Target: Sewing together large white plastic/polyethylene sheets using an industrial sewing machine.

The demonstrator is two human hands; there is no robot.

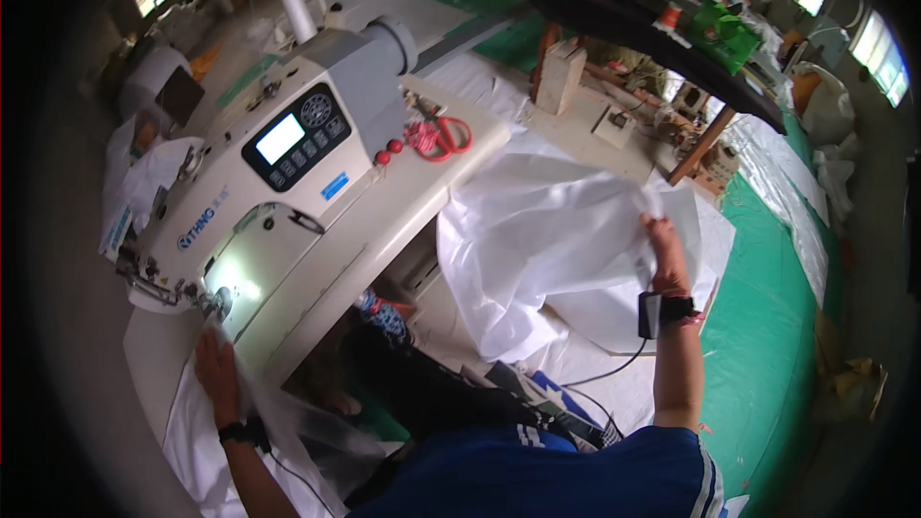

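My left hand [217, 374] is at the needle end of a white sewing machine [259, 173], closed on a thin white sheet [192, 451] just in front of the lit presser foot [219, 303]. From there the sheet hangs down over my left forearm and lap. Away to the right, my right hand [662, 245] grips the edge of another spread of shiny white sheet [537, 230], with its fingertips partly hidden by the folds. That sheet lies bunched and wrinkled beside the machine table. I cannot tell whether both white pieces are joined.
Red-handled scissors [446, 139] lie on the machine table's far end, beside small red balls [389, 152]. A white thread cone [298, 15] stands behind the machine. A wooden-legged bench [700, 144] with a black top stands far right. Green sheeting [767, 326] covers the floor.
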